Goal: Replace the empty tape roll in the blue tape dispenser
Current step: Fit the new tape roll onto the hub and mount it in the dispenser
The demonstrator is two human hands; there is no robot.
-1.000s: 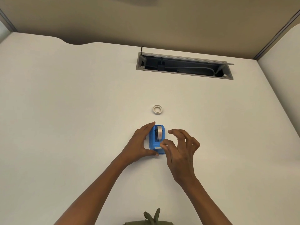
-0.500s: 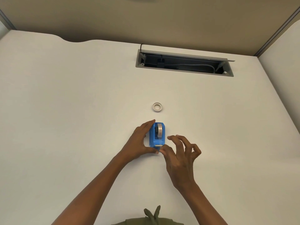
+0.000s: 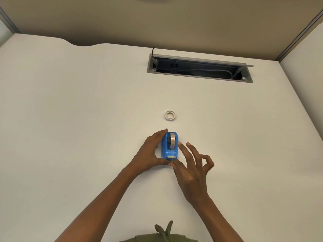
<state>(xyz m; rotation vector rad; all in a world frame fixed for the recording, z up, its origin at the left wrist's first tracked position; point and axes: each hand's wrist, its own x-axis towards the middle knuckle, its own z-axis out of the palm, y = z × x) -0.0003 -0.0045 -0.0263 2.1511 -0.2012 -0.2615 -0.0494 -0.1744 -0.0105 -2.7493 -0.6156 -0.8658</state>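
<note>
A blue tape dispenser [image 3: 166, 151] stands on the white desk [image 3: 70, 137] with a clear tape roll [image 3: 172, 140] seated in it. My left hand [image 3: 150, 152] grips its left side and near end. My right hand [image 3: 190, 168] is beside its right side, fingers spread, with the thumb tip touching the near end by the metal cutter [image 3: 172, 156]. A small white ring, an empty tape core [image 3: 170, 115], lies flat on the desk a little beyond the dispenser.
An open grey cable tray [image 3: 199, 69] with cables inside is cut into the desk's far part. Beige partition walls close off the far side and the right. A bit of olive-green clothing [image 3: 164, 233] shows at the bottom edge.
My right hand has drawn back from over the cutter toward me and its fingers have spread. The left hand keeps its grip on the dispenser, which stays put.
</note>
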